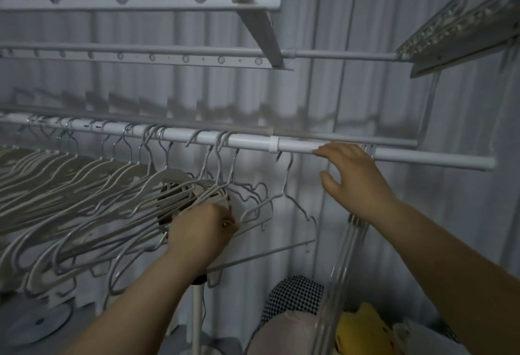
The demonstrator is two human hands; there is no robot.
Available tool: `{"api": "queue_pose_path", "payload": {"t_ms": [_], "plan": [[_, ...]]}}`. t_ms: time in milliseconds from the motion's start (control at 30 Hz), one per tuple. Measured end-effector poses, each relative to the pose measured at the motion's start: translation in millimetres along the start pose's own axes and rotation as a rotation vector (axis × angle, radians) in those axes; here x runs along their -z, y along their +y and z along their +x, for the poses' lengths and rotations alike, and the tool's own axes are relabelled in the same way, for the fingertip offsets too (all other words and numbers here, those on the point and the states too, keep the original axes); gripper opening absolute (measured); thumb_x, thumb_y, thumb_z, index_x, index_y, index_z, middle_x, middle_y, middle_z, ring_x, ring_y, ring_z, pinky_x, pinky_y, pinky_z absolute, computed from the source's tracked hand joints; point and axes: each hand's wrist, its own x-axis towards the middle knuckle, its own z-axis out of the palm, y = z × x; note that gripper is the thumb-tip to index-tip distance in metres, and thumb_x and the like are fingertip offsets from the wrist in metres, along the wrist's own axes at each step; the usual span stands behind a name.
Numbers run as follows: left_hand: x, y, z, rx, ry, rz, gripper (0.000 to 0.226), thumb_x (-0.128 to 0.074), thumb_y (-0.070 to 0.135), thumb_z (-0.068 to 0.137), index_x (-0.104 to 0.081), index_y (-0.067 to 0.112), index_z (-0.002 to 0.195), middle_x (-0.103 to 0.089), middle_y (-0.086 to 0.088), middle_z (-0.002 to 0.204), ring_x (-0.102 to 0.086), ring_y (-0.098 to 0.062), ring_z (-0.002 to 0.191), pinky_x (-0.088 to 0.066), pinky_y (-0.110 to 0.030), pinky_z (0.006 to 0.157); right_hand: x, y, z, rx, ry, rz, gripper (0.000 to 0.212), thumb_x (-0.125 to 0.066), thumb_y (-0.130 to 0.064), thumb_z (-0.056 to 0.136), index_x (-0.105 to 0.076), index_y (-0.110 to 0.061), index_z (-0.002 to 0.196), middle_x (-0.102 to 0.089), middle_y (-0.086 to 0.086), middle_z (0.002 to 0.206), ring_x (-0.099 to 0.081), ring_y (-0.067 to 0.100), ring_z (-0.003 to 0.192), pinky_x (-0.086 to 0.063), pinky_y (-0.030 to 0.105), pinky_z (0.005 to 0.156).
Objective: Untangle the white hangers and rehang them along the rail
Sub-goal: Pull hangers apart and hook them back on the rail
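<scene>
Several white hangers [84, 202] hang in a crowded, overlapping bunch along the left and middle of a white rail [253, 142]. My left hand [201, 230] grips the shoulders of the tangled hangers at the bunch's right end, below the rail. One thin wire hanger [287, 185] hangs alone just right of the bunch. My right hand [349, 177] reaches up with fingers spread, its fingertips touching the rail to the right of that hanger. Clear hangers [351, 230] hang beneath my right hand.
More white rails and a perforated bar [140, 57] run above. A folded rack wing [461, 30] slants at the top right. Below lie a checked cloth [292, 295], a yellow object [363, 329] and a round fan base [36, 323]. A corrugated wall stands behind.
</scene>
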Motion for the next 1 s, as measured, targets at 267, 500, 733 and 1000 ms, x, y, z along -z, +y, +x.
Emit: {"api": "queue_pose_path", "payload": {"t_ms": [267,500,733,1000], "plan": [[24,-19,-60,0.092,-0.026,-0.059,0.02,-0.054,0.033,0.088,-0.07,0.025,0.098,-0.071,0.005,0.096,-0.064,-0.013,0.088,-0.047,-0.025,0.071,-29,-23,11,-0.131,-0.299,0.193,0.051,-0.049,-0.026,0.093,-0.033,-0.014,0.139,-0.032,0.005,0.146,-0.042,0.022,0.126,-0.034,0.025,0.097],[57,-47,-109,0.135,-0.12,-0.164,0.026,-0.065,0.028,0.082,-0.056,0.047,0.066,-0.072,0.016,0.079,-0.063,0.0,0.081,-0.054,-0.028,0.076,-32,-62,18,-0.253,-0.537,0.801,0.009,-0.048,-0.013,0.093,-0.056,-0.013,0.097,-0.056,0.0,0.078,-0.056,0.005,0.045,-0.042,0.014,0.042],[87,-93,-156,0.234,-0.184,-0.198,0.034,-0.061,0.021,0.086,-0.05,0.046,0.065,-0.06,0.029,0.064,-0.061,0.004,0.069,-0.049,-0.019,0.071,-22,-112,2,-0.28,-0.624,1.03,0.028,-0.047,-0.011,0.093,-0.054,-0.011,0.066,-0.051,0.004,0.055,-0.049,0.003,0.034,-0.044,0.015,0.042],[120,-135,-221,0.287,-0.217,-0.159,0.023,-0.044,0.013,0.094,-0.064,0.014,0.105,-0.055,0.007,0.1,-0.051,-0.008,0.091,-0.038,-0.01,0.068,-4,-189,-37,-0.332,-0.798,1.111,0.029,-0.049,-0.016,0.092,-0.057,-0.011,0.065,-0.058,-0.005,0.044,-0.047,0.001,0.037,-0.041,0.012,0.04]]}}
